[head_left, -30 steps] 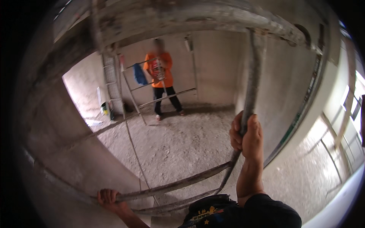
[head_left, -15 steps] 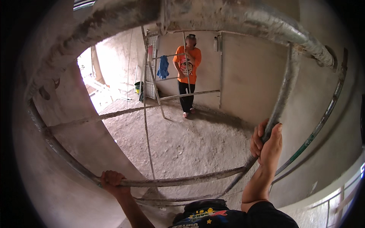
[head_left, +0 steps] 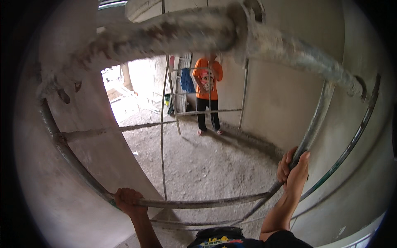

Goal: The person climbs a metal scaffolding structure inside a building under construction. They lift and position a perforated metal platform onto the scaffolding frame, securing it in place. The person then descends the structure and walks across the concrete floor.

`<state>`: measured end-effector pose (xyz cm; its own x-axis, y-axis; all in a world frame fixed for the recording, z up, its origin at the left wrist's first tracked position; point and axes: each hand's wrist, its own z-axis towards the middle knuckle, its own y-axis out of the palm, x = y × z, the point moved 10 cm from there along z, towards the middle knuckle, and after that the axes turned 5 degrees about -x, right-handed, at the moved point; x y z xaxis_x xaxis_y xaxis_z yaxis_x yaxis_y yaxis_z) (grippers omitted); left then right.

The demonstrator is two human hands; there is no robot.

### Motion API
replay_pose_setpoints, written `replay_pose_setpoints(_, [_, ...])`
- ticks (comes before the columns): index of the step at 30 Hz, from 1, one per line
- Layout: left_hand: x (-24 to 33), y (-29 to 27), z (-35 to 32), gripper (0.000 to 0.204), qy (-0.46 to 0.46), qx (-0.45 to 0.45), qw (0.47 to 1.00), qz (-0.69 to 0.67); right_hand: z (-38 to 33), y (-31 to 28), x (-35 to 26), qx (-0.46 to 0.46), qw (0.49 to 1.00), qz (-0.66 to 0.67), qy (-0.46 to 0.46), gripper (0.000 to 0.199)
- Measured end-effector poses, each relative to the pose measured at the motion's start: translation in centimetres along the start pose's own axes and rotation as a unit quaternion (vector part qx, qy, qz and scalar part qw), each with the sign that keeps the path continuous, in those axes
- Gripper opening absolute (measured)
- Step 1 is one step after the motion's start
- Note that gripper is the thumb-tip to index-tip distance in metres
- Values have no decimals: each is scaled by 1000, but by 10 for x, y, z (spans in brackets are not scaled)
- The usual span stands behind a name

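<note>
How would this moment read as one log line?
left hand: grips horizontal bar | right hand: grips upright pole | person in orange shirt: standing below

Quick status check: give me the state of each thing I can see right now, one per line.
Left hand: closed around the grey horizontal scaffold bar.
Right hand: fingers wrapped around the grey slanted scaffold pole.
Thick mortar-crusted overhead pipe: untouched, caked with dried mortar.
Person in orange shirt: standing on the rough concrete floor.
Blue cloth: hanging on the far scaffold frame.

Scaffold tubes frame an open gap; concrete walls flank it.
</note>
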<state>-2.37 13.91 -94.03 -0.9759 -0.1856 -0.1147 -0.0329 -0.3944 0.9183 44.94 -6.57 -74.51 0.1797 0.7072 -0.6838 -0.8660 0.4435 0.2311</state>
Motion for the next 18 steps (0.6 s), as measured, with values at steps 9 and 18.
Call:
replay_pose_setpoints(9, [-9,32,7,38,19,-1,1000,0,33,-2,8,-3,999,21,34,69])
replay_pose_setpoints(18, [-29,58,-30,36,42,-58,996,43,58,-47,11,-43,996,42,62,71])
